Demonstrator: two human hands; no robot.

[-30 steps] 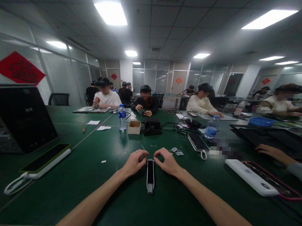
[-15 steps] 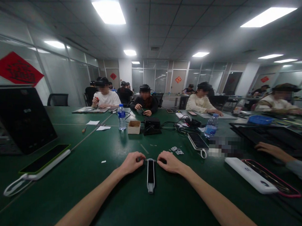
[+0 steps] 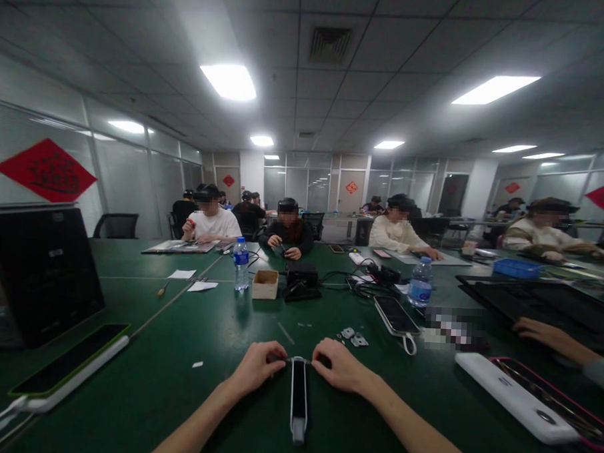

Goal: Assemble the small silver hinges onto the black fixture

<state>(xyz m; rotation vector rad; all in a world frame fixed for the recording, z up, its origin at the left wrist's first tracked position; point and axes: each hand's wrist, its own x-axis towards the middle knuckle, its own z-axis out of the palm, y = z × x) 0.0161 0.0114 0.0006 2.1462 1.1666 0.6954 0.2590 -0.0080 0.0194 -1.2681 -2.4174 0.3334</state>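
A slim pen-shaped device (image 3: 299, 393) with a white rim, a long black face and a pale grey near tip lies on the green table. My left hand (image 3: 260, 369) rests just left of its far end, thumb and fingertips pinched together. On the other side, my right hand (image 3: 340, 365) makes a similar pinch close to the same end. A thin, small line shows between each pinch and the device's far end, too fine to name. Beyond my right hand lie several small silvery metal pieces (image 3: 353, 337).
Phones lie left (image 3: 71, 358) and right (image 3: 397, 315), near a white power bank (image 3: 515, 396). Farther back are a small open box (image 3: 265, 285), a water bottle (image 3: 241, 264), another bottle (image 3: 420, 283) and black cables. A co-worker's hand (image 3: 552, 334) is at right; others sit opposite.
The whole view has tilted up, so the table, device and hands appear lower. Both hands keep their pinches beside the device's far end.
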